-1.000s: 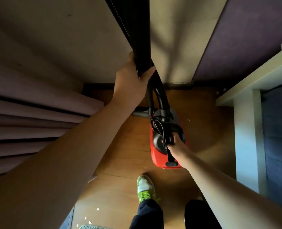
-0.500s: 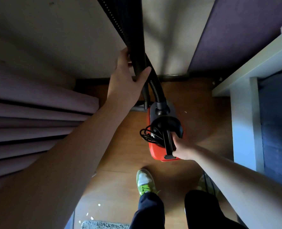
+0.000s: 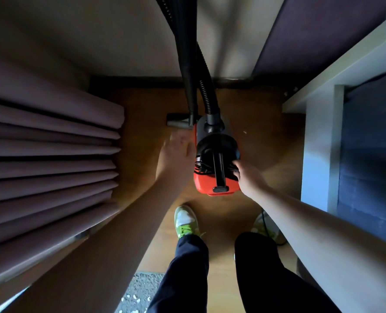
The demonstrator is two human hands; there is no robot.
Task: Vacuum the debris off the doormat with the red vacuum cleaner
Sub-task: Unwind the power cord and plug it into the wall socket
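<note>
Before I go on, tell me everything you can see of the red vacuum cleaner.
The red plastic canister vacuum cleaner sits upright on the wooden floor, near the wall. Its top is black, with a black carry handle running lengthwise and loose black cord bundled beside it. A ribbed black hose rises from its front, next to a black wand ending in a grey floor nozzle. The right hand touches its top right; the blurred left hand hovers beside it.

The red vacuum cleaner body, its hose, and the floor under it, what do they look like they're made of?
Red vacuum cleaner: probably moulded plastic, smooth with a slight sheen.
Hose: likely flexible ribbed plastic, black; the close rings show.
Floor: looks like wood or wood-look laminate, warm brown with a plank seam and a soft glare.
</note>
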